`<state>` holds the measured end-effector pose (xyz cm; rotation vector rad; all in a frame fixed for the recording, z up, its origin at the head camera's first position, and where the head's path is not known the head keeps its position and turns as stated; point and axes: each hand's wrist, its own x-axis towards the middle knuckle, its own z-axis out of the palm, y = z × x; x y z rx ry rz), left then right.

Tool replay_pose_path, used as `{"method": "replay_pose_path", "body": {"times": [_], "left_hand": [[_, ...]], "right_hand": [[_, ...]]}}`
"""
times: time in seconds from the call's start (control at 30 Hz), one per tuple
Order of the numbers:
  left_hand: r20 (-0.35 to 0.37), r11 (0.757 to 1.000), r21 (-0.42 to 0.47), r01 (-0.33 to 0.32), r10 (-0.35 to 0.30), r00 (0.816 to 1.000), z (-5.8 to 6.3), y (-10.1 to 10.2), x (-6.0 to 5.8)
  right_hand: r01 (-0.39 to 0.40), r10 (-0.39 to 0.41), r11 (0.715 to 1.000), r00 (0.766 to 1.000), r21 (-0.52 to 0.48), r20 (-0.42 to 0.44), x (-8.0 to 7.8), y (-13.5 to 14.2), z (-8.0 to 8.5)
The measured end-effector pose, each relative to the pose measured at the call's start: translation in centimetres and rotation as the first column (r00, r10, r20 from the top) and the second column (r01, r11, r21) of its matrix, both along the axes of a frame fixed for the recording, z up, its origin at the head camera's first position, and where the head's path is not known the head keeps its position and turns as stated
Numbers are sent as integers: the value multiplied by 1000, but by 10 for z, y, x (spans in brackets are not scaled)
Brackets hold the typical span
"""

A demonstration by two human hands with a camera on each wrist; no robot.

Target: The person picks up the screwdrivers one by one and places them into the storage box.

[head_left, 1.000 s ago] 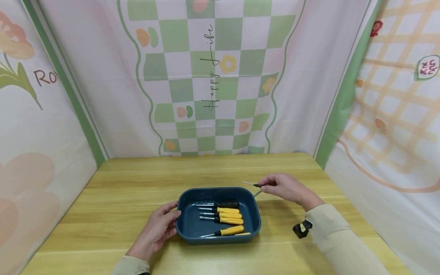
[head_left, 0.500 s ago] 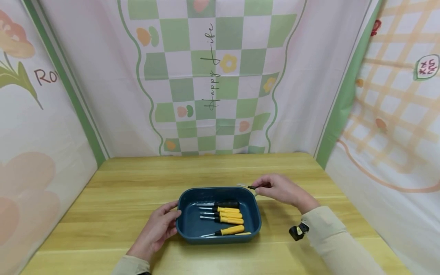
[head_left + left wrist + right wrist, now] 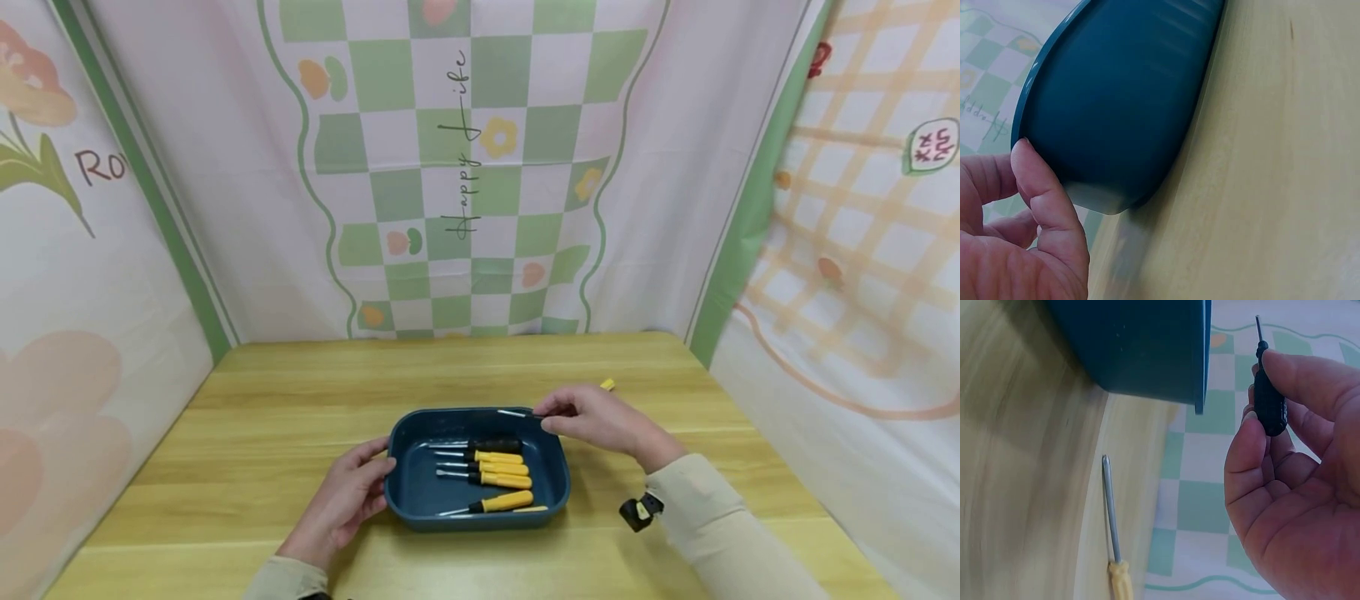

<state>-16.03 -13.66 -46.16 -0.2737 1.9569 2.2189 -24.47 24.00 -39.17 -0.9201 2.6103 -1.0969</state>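
A dark blue plastic box stands on the table. My left hand holds its left end, the thumb at the rim in the left wrist view. My right hand pinches a small screwdriver by its black handle, over the box's back right corner. Its thin metal shaft points left, over the back rim. Inside the box lie several screwdrivers with yellow handles and one black-handled screwdriver. Outside the box, a yellow-handled screwdriver lies on the table; my right hand mostly hides it in the head view.
The wooden table is bordered by printed cloth at the back, the left and the right. A small black device hangs at the right wrist.
My right hand has carried the small screwdriver left, from beside the box to over its back right corner. The yellow handle end behind that hand has come into view. My left hand stays put.
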Motion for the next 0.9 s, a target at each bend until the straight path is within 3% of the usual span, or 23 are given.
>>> {"method": "replay_pose_path", "body": {"times": [0.33,0.9], "left_hand": [[-7,1000,3,-4,4,1000,-1,0,1],[-5,1000,2,-15,15,1000,-2,0,0]], "right_hand": [[0,0,999,1000,52,5,7,-12,0],[-71,72,996,997,58,-9,14,-30,-5]]}}
